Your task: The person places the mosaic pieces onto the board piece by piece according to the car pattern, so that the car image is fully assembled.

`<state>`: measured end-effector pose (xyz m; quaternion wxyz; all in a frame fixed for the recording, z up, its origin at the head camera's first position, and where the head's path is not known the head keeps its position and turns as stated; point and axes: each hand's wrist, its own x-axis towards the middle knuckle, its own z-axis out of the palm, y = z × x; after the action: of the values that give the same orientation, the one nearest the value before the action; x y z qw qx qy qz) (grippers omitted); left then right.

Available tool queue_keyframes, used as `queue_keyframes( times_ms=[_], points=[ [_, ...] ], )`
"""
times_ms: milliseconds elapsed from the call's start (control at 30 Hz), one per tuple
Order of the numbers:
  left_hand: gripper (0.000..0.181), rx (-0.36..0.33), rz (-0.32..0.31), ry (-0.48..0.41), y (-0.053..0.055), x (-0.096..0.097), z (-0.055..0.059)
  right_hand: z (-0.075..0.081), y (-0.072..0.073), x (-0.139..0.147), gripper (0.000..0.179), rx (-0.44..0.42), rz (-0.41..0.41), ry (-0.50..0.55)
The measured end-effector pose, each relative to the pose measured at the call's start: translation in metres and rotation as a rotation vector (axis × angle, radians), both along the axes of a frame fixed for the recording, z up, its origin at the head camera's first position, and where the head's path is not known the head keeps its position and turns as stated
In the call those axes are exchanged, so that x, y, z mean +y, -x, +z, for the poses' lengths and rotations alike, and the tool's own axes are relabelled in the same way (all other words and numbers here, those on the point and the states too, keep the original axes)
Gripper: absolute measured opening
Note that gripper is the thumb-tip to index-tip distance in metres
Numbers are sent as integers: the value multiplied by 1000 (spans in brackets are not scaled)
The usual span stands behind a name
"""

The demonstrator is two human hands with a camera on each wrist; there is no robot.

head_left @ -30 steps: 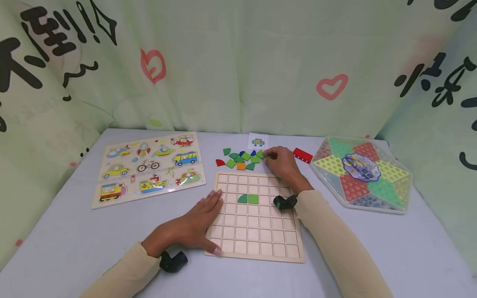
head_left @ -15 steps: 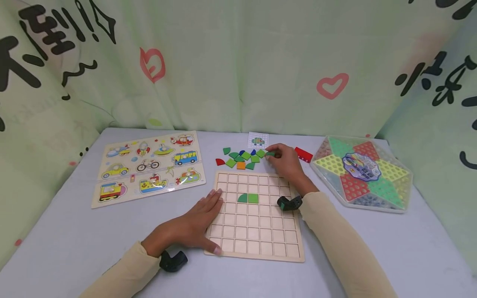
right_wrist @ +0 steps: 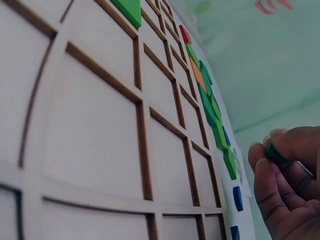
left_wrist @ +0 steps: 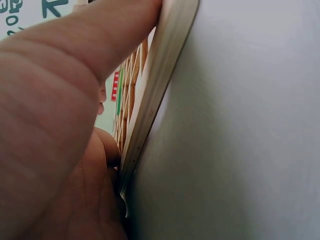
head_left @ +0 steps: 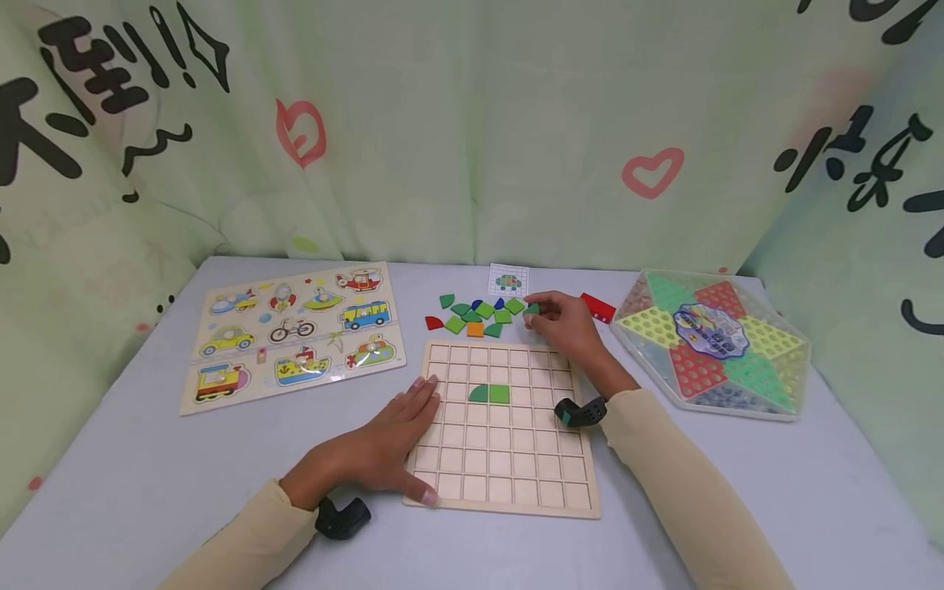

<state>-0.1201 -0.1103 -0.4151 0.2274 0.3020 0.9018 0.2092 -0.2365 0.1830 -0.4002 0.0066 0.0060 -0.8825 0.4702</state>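
Note:
My left hand (head_left: 391, 434) rests with straight, spread fingers on the left edge of a wooden grid board (head_left: 524, 467). In the left wrist view the thumb (left_wrist: 75, 40) lies over the board's rim. On the board, a green quarter-circle tile (head_left: 478, 393) sits beside a green square tile (head_left: 499, 394). Beyond the far right corner, my right hand (head_left: 564, 324) pinches a dark green tile (right_wrist: 274, 154) between thumb and fingertips, held above the table. Loose green, blue, red and orange tiles (head_left: 456, 325) lie just left of that hand.
A small pattern card (head_left: 509, 280) lies behind the tiles. A red block (head_left: 597, 308) is right of my right hand. A vehicle picture puzzle (head_left: 295, 332) lies at left, and a hexagonal clear box (head_left: 711, 344) with coloured triangles at right. A printed curtain (head_left: 413, 164) encloses the back.
My right hand has shifted slightly right and toward me, with the dark green tile turned in its fingertips. My left hand has stayed put.

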Motion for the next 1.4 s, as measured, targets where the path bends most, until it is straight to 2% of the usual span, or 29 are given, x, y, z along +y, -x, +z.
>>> queue_keyframes(
  times_ms=[100, 433, 733, 833, 967, 1067, 1400],
  points=[
    [127, 0, -2, -2, 0, 0, 0, 1, -3, 1, 31, -2, 16, -12],
    [127, 4, -8, 3, 0, -1, 0, 4, -17, 1, 31, -66, 143, -56],
    [126, -4, -3, 2, 0, 0, 1, 3, -38, -5, 28, -96, 243, -102],
    [126, -1, -7, 2, 0, 0, 1, 3, -44, -2, 28, -90, 277, -130],
    [127, 2, -6, 5, 0, 1, 1, 2, -50, 3, 29, -42, 319, -152],
    [126, 1, -2, 5, 0, 0, 1, 1, -54, 3, 30, -22, 342, -145],
    [126, 0, -5, 6, 0, 0, 0, 3, -66, -3, 27, -62, 359, -137]
  ],
)
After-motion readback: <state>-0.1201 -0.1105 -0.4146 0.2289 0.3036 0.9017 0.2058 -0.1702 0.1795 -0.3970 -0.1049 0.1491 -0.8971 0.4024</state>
